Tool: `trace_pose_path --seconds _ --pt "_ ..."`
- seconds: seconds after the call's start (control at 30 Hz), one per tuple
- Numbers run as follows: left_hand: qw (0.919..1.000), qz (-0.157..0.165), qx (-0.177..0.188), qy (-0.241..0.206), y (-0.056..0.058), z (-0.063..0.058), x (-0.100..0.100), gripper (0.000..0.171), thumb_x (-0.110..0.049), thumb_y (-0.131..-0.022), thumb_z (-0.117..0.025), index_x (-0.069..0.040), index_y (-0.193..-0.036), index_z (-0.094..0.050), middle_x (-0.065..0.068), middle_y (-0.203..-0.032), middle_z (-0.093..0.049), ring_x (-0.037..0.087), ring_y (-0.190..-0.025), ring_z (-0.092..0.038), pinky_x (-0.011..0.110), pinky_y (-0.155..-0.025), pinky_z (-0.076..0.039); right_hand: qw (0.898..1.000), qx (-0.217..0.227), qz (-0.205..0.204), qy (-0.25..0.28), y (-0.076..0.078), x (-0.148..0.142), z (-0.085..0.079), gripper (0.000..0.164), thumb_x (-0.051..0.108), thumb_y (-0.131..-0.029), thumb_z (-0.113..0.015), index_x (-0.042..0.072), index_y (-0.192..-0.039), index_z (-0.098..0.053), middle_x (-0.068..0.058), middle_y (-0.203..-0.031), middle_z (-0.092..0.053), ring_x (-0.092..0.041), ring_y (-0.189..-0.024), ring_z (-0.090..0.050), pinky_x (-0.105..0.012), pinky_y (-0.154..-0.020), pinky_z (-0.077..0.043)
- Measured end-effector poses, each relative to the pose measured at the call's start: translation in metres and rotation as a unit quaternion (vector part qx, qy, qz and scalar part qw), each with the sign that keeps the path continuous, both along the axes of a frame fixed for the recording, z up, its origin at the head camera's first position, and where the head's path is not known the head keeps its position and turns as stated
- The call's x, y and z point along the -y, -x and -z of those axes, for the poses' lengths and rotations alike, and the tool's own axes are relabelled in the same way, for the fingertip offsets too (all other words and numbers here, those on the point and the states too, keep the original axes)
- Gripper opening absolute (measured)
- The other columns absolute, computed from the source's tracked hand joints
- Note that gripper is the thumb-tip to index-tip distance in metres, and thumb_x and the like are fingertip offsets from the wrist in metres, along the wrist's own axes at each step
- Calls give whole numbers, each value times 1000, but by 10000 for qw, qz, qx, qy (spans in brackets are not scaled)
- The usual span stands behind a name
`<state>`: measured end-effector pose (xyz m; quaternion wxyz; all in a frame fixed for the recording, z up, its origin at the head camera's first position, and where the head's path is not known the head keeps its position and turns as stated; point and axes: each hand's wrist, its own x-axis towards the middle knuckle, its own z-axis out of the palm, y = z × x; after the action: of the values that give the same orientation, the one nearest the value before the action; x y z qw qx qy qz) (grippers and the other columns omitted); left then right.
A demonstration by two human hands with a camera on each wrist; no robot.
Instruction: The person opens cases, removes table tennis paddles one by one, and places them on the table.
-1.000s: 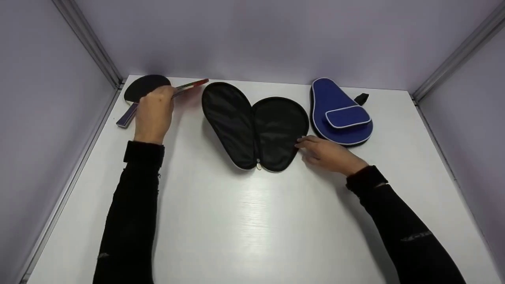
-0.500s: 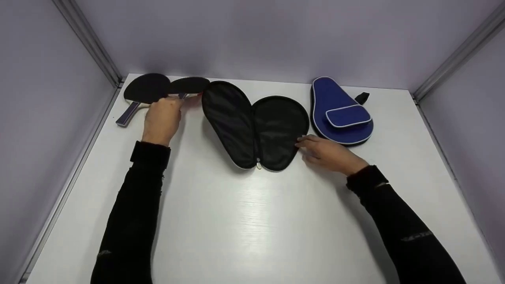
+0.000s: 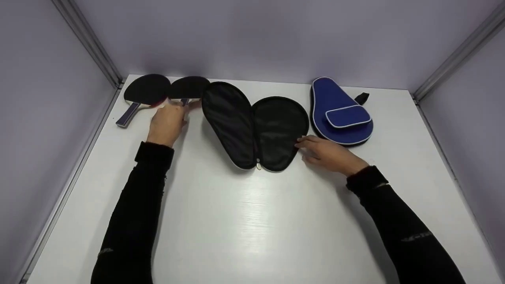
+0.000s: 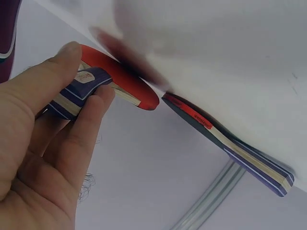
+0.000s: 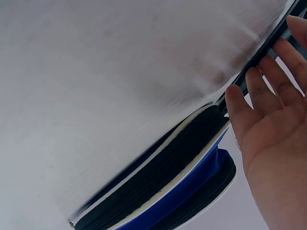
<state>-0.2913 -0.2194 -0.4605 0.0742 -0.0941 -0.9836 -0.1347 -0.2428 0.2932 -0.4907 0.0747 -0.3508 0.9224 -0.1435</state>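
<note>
In the head view my left hand [image 3: 167, 123] holds a table tennis bat [image 3: 189, 87] by its handle, black face up, at the back left. The left wrist view shows thumb and fingers around the striped blue handle [image 4: 86, 86], with red rubber on the blade's underside. My right hand [image 3: 331, 156] touches the right edge of a black-lined bat case [image 3: 280, 130], which lies spread in two halves with its zip pull at the near end. In the right wrist view the right fingers [image 5: 261, 88] rest fairly straight against that edge.
Another table tennis bat [image 3: 146, 90] lies at the far left corner, handle toward the front. A zipped blue bat case [image 3: 339, 98] with white piping lies at the back right. The white table [image 3: 252, 221] is enclosed by pale walls.
My left hand has turned the bat from edge-on to nearly flat, black face up, beside the other bat, and moved slightly right and nearer. My right hand has stayed at the case edge.
</note>
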Motion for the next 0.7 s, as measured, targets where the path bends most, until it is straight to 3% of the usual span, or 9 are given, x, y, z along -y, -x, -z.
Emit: trace_pose_path --seconds 0.1,0.23,0.37,0.53,0.7 --pt "9998 15 93 -162 0 4 0 28 5 -102 -83 2 -130 -80 34 -120 -83 67 -107 -80 76 -86 -69 10000 -20 -7 -18 0 0 1 47 14 -115 -73 0 -159 -69 -25 -170 -64 -45 -158 -63 -61 -130 -56" --pt "9997 50 117 -212 -1 11 0 20 7 -102 -79 4 -121 -79 38 -114 -82 68 -102 -80 77 -84 -69 10000 -20 -19 -37 0 0 2 47 14 -115 -73 0 -160 -69 -25 -171 -64 -45 -160 -62 -61 -131 -55" --pt "9997 149 202 42 0 16 2 5 5 -103 -75 5 -108 -77 36 -112 -82 66 -101 -81 76 -84 -69 10000 5 12 -67 0 1 2 48 15 -115 -73 0 -160 -68 -25 -172 -63 -46 -162 -60 -61 -133 -54" --pt "9991 241 287 187 1 20 4 4 5 -104 -74 3 -102 -78 36 -111 -83 65 -102 -82 76 -84 -69 10000 10 44 -83 0 0 2 48 14 -115 -72 0 -160 -69 -25 -172 -62 -46 -162 -60 -62 -133 -53" --pt "9988 359 148 290 -1 21 5 4 3 -105 -77 5 -102 -77 37 -111 -82 66 -101 -82 75 -85 -70 10000 17 40 -35 0 1 1 46 14 -115 -71 0 -159 -69 -25 -171 -63 -46 -161 -61 -62 -133 -53"
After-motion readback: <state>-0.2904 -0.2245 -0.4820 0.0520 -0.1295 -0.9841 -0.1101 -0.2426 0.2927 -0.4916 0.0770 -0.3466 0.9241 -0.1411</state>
